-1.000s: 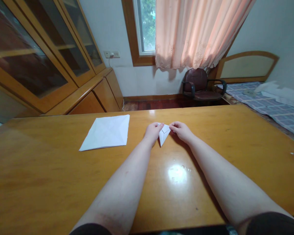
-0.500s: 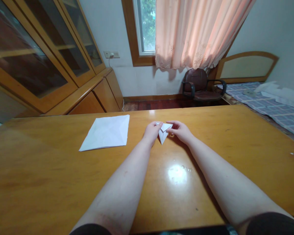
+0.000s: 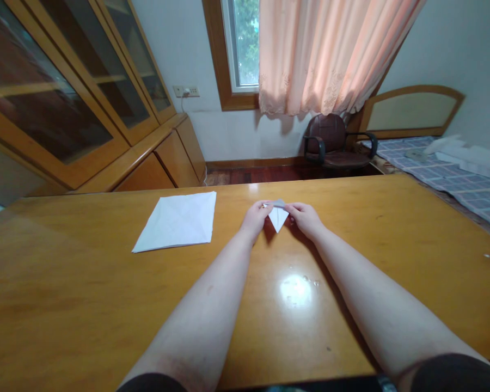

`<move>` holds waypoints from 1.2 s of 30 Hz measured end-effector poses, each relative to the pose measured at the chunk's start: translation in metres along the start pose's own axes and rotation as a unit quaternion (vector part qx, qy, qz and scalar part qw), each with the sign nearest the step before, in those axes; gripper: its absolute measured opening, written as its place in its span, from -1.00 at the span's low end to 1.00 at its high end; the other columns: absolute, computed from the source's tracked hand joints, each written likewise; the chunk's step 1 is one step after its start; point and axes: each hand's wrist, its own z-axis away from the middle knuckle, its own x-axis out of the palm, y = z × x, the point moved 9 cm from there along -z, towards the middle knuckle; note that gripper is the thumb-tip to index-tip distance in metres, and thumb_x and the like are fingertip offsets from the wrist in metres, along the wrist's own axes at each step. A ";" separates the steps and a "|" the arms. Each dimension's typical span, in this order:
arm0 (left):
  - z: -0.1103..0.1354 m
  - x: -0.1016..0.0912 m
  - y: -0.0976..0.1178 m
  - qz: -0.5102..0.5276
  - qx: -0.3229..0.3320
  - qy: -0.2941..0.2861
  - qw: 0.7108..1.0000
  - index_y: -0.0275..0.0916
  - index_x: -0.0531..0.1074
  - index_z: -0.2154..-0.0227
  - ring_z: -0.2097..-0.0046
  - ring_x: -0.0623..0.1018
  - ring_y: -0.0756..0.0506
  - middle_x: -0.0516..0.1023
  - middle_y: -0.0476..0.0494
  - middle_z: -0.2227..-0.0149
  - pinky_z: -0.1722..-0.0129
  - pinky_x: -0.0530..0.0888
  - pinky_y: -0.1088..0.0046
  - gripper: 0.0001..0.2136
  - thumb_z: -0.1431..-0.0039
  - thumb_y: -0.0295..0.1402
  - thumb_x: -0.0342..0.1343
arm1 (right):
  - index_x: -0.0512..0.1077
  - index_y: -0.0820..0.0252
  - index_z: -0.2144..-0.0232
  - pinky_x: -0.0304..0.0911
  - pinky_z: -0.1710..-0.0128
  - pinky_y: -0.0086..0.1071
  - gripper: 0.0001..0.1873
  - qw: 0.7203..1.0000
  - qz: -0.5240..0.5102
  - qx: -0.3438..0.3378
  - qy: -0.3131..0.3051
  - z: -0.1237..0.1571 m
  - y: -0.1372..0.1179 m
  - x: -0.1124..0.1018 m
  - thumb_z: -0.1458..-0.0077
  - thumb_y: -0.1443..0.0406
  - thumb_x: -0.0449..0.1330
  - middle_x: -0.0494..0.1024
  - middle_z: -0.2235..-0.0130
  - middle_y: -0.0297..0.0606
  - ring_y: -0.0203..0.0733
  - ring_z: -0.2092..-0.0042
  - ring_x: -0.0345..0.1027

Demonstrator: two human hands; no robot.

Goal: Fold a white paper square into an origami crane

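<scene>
White paper (image 3: 177,222) lies on the table (image 3: 85,305), left of both hands (image 3: 255,220), which pinch a folded piece (image 3: 278,218).

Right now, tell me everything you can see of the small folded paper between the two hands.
The small folded paper is white, with a greyer, shaded part along its far side. It is roughly kite-shaped, its narrow point on the near side, and a crease runs down toward that point. The left hand holds its left side, the right hand its right. Its shadow falls on the wooden table, so it seems held slightly above it. Finer folds are too small to tell.
</scene>
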 end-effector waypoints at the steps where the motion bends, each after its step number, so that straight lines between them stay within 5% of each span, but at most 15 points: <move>1: 0.001 0.002 0.000 0.003 0.000 -0.010 1.000 -0.32 0.44 0.23 0.27 0.52 -0.07 0.57 -0.16 0.29 0.20 0.41 0.40 -0.75 0.00 -0.35 0.19 | 0.50 0.25 0.45 0.07 0.56 -0.42 -0.58 1.000 -0.007 0.003 0.004 -0.001 0.002 -0.001 0.08 -0.02 0.20 0.34 0.64 -0.38 -0.33 0.57 0.16; 16: 0.003 0.000 0.001 -0.081 0.021 0.004 0.997 -0.29 0.44 0.48 0.43 0.43 -0.01 0.50 -0.04 0.51 0.39 0.32 0.50 -0.83 -0.05 -0.27 0.13 | 0.27 0.16 0.65 0.05 0.59 -0.43 -0.53 0.997 -0.071 0.030 0.010 -0.001 0.005 0.000 0.15 -0.08 0.25 0.26 0.67 -0.42 -0.35 0.60 0.11; 28: 0.003 -0.009 0.001 -0.045 -0.026 0.060 0.997 -0.26 0.32 0.22 0.50 0.48 0.00 0.53 -0.05 0.47 0.48 0.36 0.51 -0.78 -0.08 -0.35 0.16 | 0.33 0.20 0.65 0.02 0.55 -0.41 -0.60 0.995 -0.002 0.014 -0.097 0.010 -0.009 0.015 0.12 0.00 0.24 0.24 0.68 -0.43 -0.37 0.61 0.08; 36: -0.001 -0.014 0.002 -0.078 0.050 0.070 0.993 -0.23 0.29 0.36 0.39 0.46 0.03 0.44 0.04 0.43 0.33 0.37 0.53 -0.82 0.03 -0.46 0.17 | 0.32 0.18 0.66 -0.03 0.60 -0.41 -0.65 0.998 -0.054 0.041 -0.004 0.003 0.000 0.001 0.15 0.05 0.24 0.26 0.70 -0.40 -0.34 0.62 0.08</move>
